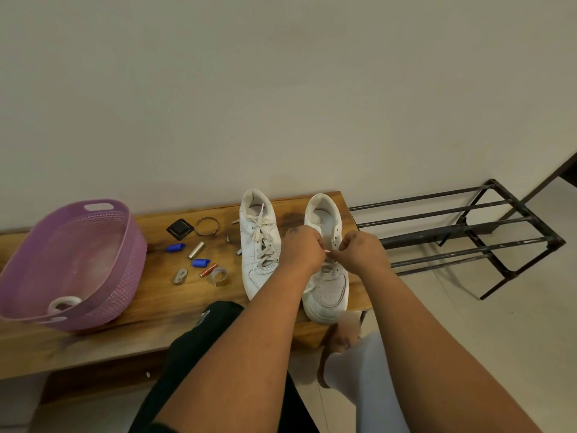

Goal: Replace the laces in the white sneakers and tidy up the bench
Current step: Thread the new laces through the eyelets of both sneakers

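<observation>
Your left hand (301, 248) and right hand (359, 246) meet over the right sneaker (327, 285) on the bench (156, 323), fingers curled, apparently pinching its lace; the laced left sneaker (257, 245) stands at nine o'clock.

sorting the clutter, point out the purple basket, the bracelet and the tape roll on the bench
purple basket (132, 232): head view, right wall.
bracelet (207, 226): head view, on its ring.
tape roll (219, 275): head view, clear band.

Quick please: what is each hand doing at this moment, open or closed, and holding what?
Left hand: closed, pinching the lace over the right sneaker.
Right hand: closed, fingers pinched at the same sneaker's eyelets, apparently on the lace.
</observation>
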